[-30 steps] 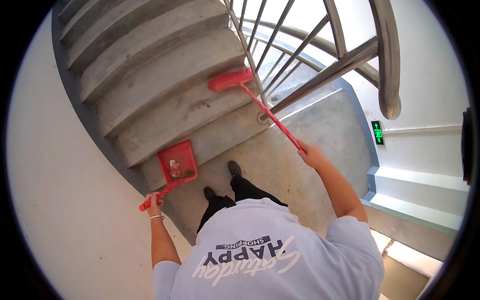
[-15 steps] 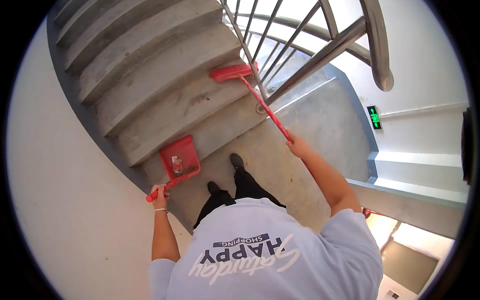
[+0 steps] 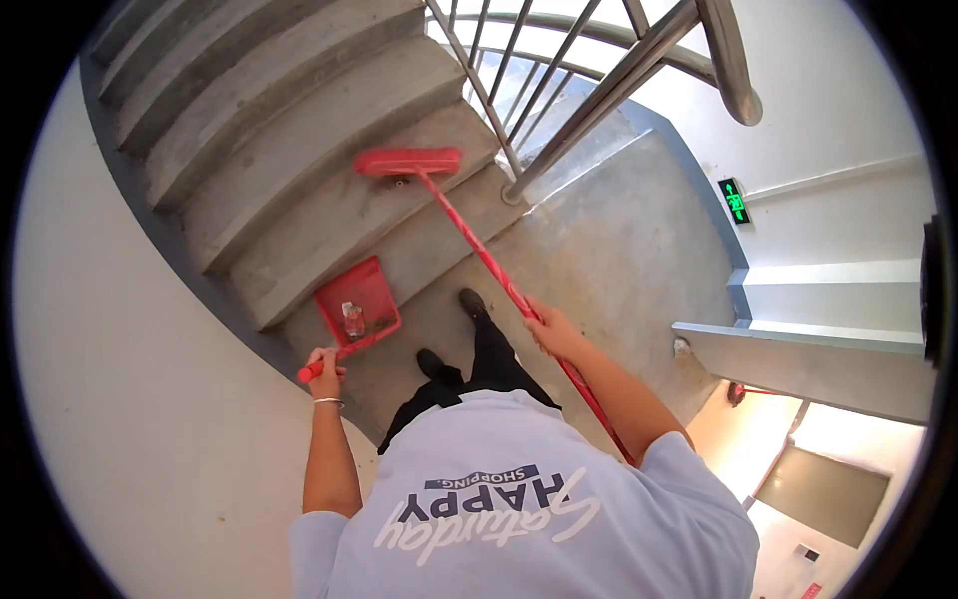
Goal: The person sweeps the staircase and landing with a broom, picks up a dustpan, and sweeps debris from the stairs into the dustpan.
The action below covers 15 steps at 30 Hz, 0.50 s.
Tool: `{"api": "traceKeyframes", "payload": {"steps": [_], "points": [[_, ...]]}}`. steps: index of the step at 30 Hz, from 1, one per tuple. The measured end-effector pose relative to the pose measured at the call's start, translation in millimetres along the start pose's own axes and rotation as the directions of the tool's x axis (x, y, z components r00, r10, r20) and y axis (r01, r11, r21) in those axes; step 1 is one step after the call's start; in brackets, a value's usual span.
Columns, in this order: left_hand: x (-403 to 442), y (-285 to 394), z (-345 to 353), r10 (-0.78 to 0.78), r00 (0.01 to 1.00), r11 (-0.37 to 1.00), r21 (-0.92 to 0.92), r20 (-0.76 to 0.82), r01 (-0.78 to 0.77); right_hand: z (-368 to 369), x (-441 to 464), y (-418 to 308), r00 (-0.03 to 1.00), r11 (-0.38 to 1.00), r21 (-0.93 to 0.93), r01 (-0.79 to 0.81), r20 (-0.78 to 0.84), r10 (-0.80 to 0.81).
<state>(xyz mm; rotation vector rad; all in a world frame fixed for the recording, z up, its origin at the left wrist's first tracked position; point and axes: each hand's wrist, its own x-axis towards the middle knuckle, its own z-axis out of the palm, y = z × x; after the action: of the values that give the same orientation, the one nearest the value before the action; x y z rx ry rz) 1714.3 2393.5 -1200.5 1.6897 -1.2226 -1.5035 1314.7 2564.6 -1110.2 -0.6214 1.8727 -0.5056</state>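
Observation:
My left hand (image 3: 325, 369) is closed around the short handle of a red dustpan (image 3: 365, 285). In the pan lie a small clear plastic bottle (image 3: 353, 319) and some dark debris. The dustpan is at the foot of the stairs, beside the lowest step. My right hand (image 3: 555, 331) grips the long red handle of a broom (image 3: 477, 245), which runs back under my forearm. The broom's red head (image 3: 409, 162) is over a lower step, and a small dark bit of litter (image 3: 401, 183) shows just below it.
Concrete steps (image 3: 289, 130) curve up to the left along a white wall (image 3: 130, 349). A metal railing (image 3: 599, 100) stands on the right, its post near the broom handle. My shoes (image 3: 472, 303) are on the landing. A green exit sign (image 3: 734, 201) hangs on the right wall.
The broom head has moved left along the step, away from the railing, to the litter. My right hand has come down and left with the handle. The dustpan stays nearly in place.

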Motion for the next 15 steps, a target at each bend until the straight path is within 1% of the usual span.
{"api": "traceKeyframes", "payload": {"steps": [1, 3, 5, 6, 8, 9, 11, 12, 13, 14, 15], "points": [[-0.1, 0.5, 1.0, 0.016, 1.0, 1.0, -0.01, -0.007, -0.016, 2.0, -8.1, 6.7, 0.994, 0.991, -0.084, 0.104, -0.029, -0.107], [1.8, -4.1, 3.0, 0.015, 1.0, 1.0, -0.027, -0.011, -0.015, 6.1, -2.2, 15.0, 0.974, 0.959, -0.181, 0.216, -0.025, -0.224], [1.8, -6.7, 2.0, 0.005, 1.0, 1.0, -0.028, -0.022, -0.005, 20.5, 23.4, 26.1, 0.945, 0.945, -0.203, 0.258, -0.15, -0.29], [1.3, -5.3, 4.3, 0.01, 1.0, 1.0, -0.021, -0.024, -0.011, 25.1, 35.1, 21.0, 0.947, 0.944, -0.198, 0.265, -0.133, -0.293], [-1.5, -4.5, 2.9, 0.01, 0.999, 1.0, -0.011, -0.035, -0.011, 32.0, 56.0, 6.3, 0.913, 0.905, -0.346, 0.247, -0.229, -0.337], [-1.2, -4.3, 3.7, -0.007, 1.0, 1.0, -0.019, -0.029, 0.006, 39.9, 55.7, 5.3, 0.914, 0.904, -0.348, 0.25, -0.224, -0.339], [-0.4, -1.8, 4.8, -0.018, 1.0, 0.999, -0.034, -0.019, 0.018, 53.2, 51.4, 4.0, 0.98, 0.91, -0.4, 0.112, -0.104, -0.167], [-1.3, -0.5, 5.5, -0.009, 1.0, 0.999, -0.038, -0.021, 0.009, 54.6, 40.6, 8.5, 0.98, 0.908, -0.404, 0.109, -0.109, -0.167], [-2.5, -1.5, 8.0, -0.004, 1.0, 0.999, -0.047, -0.021, 0.003, 53.1, 22.0, 10.3, 0.973, 0.933, -0.301, 0.199, -0.056, -0.225], [-1.0, -4.8, 8.1, -0.008, 1.0, 0.998, -0.06, -0.017, 0.007, 48.0, 10.1, 7.1, 0.966, 0.938, -0.253, 0.238, -0.033, -0.255], [2.3, -8.9, 5.4, 0.015, 1.0, 1.0, -0.023, -0.018, -0.015, 42.7, -3.6, 0.7, 0.959, 0.939, -0.204, 0.276, -0.01, -0.284]]}}
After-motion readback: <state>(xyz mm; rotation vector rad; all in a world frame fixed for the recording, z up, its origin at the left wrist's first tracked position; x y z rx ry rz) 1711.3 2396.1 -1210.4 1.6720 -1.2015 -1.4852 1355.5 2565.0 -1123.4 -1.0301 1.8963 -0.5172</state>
